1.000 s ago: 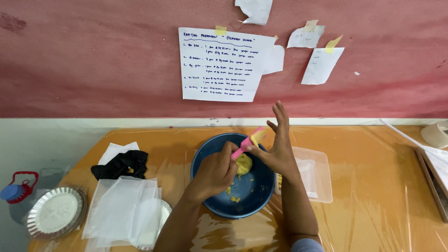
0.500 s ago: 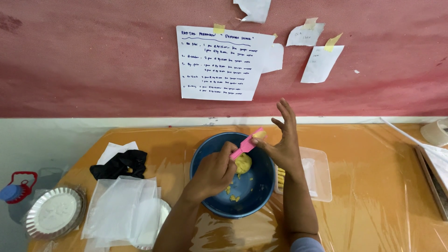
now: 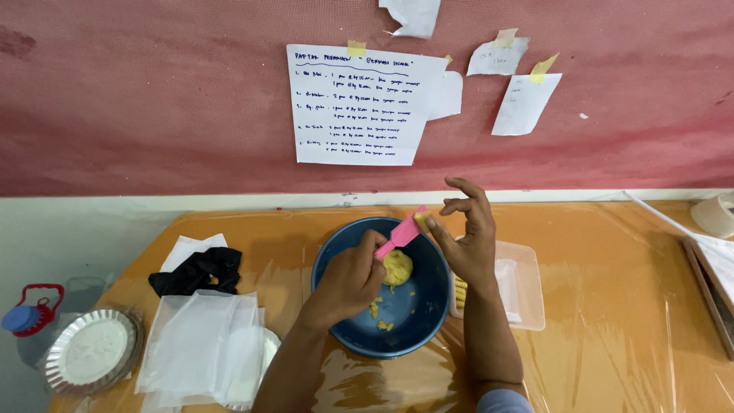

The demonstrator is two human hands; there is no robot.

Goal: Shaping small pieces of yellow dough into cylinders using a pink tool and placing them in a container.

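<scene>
- Since the earlier frame, the right hand [image 3: 470,237] has curled its fingers inward from an upright, spread pose; its thumb now touches the tip of the pink scraper [image 3: 401,234] above the bowl's far rim.
- Left hand [image 3: 348,283] is closed around the scraper's handle, holding the blade tilted up toward the right hand.
- Right-hand fingers are loosely bent and narrow; whether they pinch dough off the blade cannot be told.
- Yellow dough lump [image 3: 397,268] sits inside the blue bowl [image 3: 428,306], just below the scraper; small crumbs lie on the bowl floor nearer the person.
- Bowl stands on an orange table [image 3: 612,306] covered with clear plastic film.
- Right forearm crosses in front of a clear plastic tray [image 3: 524,287], hiding its left part; yellow pieces show at its left edge.
- To the left: a black cloth [image 3: 197,271], a stack of white plastic sheets [image 3: 202,348], a foil pie tin [image 3: 92,359] and a blue-capped bottle [image 3: 21,317].
- Handwritten paper sheets [image 3: 359,107] are taped to the red wall behind.
</scene>
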